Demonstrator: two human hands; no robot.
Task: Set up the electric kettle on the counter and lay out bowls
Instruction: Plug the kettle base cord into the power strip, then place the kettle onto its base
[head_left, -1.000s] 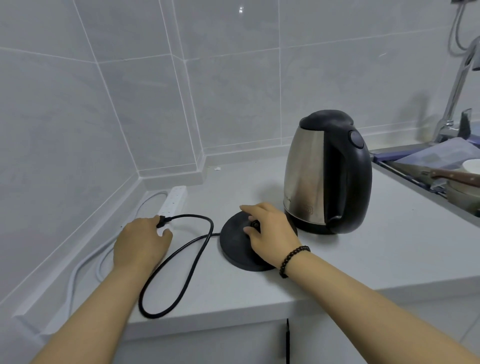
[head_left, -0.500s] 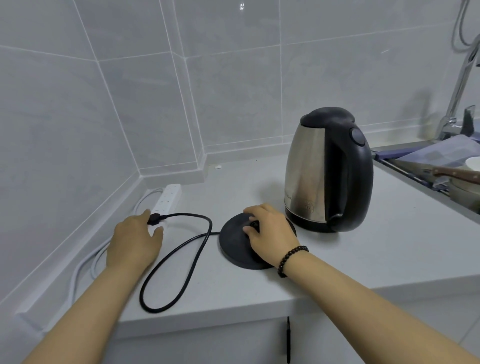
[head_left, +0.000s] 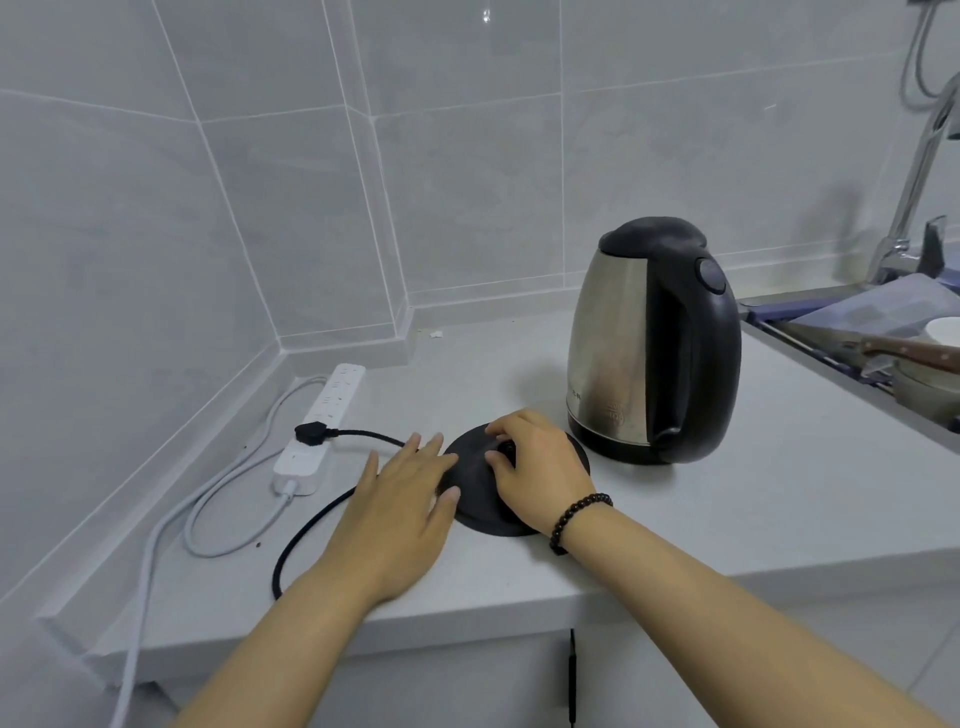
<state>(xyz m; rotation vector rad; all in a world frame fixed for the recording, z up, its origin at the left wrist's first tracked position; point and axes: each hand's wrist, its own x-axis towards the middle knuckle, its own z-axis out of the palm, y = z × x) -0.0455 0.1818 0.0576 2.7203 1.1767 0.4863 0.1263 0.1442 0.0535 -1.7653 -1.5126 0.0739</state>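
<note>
I am placing the base (head_left: 511, 480) at the frame centre. My right hand (head_left: 537, 470) rests curled on its connector, gripping nothing; my left hand (head_left: 402, 501) lies flat and relaxed at its rim. The kettle (head_left: 652, 343) stands just right of it, and I judge lifting it onto the base comes next.

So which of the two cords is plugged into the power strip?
The black cord: its plug sits in the white power strip. The white cord is the strip's own lead.
</note>
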